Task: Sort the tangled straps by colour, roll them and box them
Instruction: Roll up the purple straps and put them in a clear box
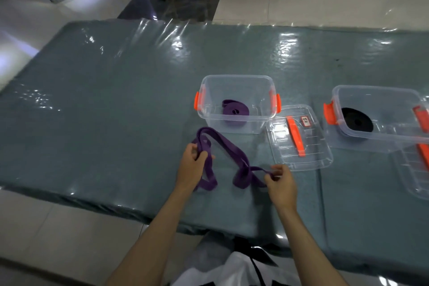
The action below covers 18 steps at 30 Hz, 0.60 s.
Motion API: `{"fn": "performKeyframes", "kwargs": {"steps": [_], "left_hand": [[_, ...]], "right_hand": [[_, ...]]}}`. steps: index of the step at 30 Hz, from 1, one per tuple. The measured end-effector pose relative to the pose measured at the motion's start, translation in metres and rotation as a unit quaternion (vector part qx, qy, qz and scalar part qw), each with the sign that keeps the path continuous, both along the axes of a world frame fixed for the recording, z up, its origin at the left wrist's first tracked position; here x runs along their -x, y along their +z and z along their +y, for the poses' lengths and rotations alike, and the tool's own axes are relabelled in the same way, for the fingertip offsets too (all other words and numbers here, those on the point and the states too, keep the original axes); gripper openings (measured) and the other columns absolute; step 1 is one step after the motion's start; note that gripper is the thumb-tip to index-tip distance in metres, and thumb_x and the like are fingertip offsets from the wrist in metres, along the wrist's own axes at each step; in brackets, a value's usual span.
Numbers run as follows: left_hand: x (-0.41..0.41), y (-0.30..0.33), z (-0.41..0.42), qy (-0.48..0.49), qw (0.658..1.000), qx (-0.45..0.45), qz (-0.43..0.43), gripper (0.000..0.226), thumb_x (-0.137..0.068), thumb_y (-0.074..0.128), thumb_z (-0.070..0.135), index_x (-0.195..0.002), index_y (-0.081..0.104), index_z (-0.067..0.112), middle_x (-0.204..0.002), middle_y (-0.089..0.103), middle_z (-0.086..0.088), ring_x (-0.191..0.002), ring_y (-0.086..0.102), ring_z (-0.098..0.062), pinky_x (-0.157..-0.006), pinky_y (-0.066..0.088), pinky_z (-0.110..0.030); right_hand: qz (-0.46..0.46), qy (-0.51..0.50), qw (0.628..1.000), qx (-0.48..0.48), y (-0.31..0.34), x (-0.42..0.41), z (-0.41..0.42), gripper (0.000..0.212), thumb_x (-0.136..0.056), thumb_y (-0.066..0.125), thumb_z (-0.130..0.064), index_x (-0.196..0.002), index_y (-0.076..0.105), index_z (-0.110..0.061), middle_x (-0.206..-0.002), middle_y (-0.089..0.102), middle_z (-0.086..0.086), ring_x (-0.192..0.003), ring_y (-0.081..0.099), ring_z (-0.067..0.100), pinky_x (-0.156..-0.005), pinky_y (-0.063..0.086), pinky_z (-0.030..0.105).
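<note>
Near the front edge of the grey-green padded mat wrapped in glossy clear plastic (116,100), seen from the head camera, a long flat purple fabric strap (226,150) lies in loose loops between two bare hands. Left hand (191,165): fingers curled round a bunched section of the strap, one loop arching away from the person and another hanging down beside the wrist. Right hand (279,183): thumb and fingertips pinch a narrow end of the same strap, with a folded loop lying on the mat just to its left.

Beyond the hands stands a clear rectangular plastic box with orange side latches (236,102), open at the top; on its floor lies a rolled purple strap (235,111). Just right of this box, flat on the mat, rests a clear plastic lid with an orange handle bar (299,139) and a small white label whose writing is too small to read.

Farther right, a second clear plastic box with orange latches (380,118), partly cut by the frame edge, holds a rolled black strap (357,121). A second clear lid (415,169) lies nearer the person beside it, also cut off at the edge.

Pale glossy floor tiles (301,7) surround the mat. At the bottom edge appears the person's white garment with black trim (232,269).
</note>
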<state>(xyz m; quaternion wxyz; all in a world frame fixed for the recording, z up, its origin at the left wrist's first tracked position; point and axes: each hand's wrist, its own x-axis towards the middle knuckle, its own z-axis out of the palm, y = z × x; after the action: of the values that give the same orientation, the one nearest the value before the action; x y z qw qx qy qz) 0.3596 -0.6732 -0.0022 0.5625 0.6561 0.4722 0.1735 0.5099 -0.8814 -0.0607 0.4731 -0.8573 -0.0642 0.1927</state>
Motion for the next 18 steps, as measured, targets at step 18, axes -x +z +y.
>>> {"fn": "performKeyframes", "kwargs": {"steps": [18], "left_hand": [[0.052,0.033,0.113,-0.059,0.962,-0.230,0.136,0.016,-0.091,0.069,0.019,-0.099,0.059,0.030,-0.091,0.069,0.014,-0.087,0.066,-0.018,-0.081,0.050,-0.034]], "right_hand": [[-0.117,0.062,0.965,-0.228,0.091,0.003,0.068,0.039,-0.091,0.072,0.012,-0.117,0.067,-0.016,-0.121,0.064,0.009,-0.113,0.067,0.026,-0.103,0.056,0.041]]}}
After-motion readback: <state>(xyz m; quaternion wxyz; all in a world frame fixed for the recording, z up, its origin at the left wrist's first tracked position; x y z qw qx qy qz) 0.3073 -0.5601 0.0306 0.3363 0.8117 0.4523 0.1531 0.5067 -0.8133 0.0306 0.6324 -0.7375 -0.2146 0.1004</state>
